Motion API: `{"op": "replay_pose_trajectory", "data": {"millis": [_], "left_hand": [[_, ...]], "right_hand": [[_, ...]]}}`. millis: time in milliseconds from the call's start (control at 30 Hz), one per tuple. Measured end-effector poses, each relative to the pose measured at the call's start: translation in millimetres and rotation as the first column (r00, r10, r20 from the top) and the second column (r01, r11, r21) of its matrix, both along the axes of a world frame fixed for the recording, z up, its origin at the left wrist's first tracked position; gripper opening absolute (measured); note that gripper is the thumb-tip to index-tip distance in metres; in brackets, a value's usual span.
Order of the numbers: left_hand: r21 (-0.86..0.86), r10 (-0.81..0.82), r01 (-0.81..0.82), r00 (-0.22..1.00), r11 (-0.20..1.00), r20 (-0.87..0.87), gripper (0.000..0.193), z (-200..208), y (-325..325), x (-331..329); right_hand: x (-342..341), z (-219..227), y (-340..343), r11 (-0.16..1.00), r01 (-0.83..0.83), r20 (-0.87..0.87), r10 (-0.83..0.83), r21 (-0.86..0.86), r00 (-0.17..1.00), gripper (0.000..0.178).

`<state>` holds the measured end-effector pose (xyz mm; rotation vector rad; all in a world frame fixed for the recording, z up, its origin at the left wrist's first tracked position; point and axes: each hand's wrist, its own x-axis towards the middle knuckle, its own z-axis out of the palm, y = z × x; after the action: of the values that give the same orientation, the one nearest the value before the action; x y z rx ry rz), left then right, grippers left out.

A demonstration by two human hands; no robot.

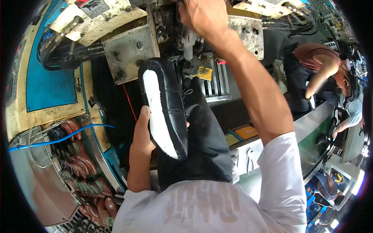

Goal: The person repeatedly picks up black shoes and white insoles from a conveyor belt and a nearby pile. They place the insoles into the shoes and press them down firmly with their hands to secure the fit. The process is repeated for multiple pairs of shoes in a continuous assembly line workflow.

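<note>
Left fingers [145, 112] clasped a smooth, white-bottomed black shoe [171, 97]; the right hand [206, 15], finger state indiscernible, hung before a grimy metal machine [131, 48].

The head view looks steeply down, upright, from above the wearer's own white shirt [206, 204] at the lower edge, facing the machine [130, 52] along the top. The black shoe [172, 101] sits close below it, while the wide fisheye field, bending toward its rim, reaches a person [316, 58] farther off at right.
</note>
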<state>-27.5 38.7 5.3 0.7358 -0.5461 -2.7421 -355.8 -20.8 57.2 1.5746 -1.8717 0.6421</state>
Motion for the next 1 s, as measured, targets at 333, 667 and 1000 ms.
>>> {"op": "replay_pose_trajectory", "data": {"millis": [333, 667, 1000], "left_hand": [[-0.192, -0.004, 0.037, 0.986, 0.981, 0.167, 0.1, -23.1, -6.9, -32.2], [-0.501, 0.249, -0.025, 0.888, 0.865, 0.385, 0.072, 14.6, 10.1, -28.7], [-0.468, 0.273, -0.204, 0.958, 0.86, 0.083, 0.09, 1.9, 100.9, 97.6]], "right_hand": [[-19.4, 7.2, -25.2, 0.998, -0.054, 0.076, 0.052, 0.025, 0.996, 0.061], [22.8, 0.2, 29.7, 0.943, -0.259, 0.278, 0.312, -0.21, 0.909, 0.064], [223.0, -81.7, 122.5, 0.953, -0.149, 0.748, 0.104, -0.263, -0.655, 0.075]]}}
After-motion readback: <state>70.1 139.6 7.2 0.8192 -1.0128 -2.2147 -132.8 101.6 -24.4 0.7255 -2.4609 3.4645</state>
